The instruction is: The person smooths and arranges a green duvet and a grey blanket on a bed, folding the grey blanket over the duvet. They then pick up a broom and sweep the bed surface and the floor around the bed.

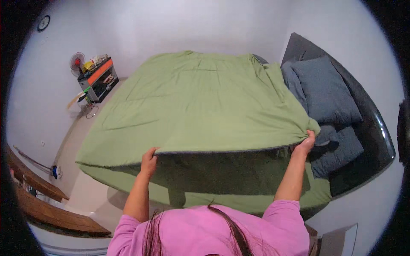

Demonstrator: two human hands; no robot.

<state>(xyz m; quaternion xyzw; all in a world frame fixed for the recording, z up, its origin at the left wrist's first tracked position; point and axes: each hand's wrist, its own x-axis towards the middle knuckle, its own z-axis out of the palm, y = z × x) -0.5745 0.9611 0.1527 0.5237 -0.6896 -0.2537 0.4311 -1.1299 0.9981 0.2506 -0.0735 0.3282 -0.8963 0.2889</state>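
Note:
A green blanket (192, 108) with a dark grey underside spreads over the bed. Its near edge is raised off the mattress and pulled taut between my two hands. My left hand (149, 162) grips that edge left of the middle. Towards the pillows, my right hand (306, 144) holds the blanket near its right corner, where the cloth bunches. Below the lifted edge, a green fitted sheet (217, 201) shows on the mattress, partly in shadow. The far side of the bed is hidden under the blanket.
Grey pillows (326, 89) lie against a dark headboard (368, 128) on the right. Far left stand a cabinet (99, 78) with an orange front and a fan (77, 60). Wooden furniture (61, 214) is at lower left, near a long-handled broom (36, 160).

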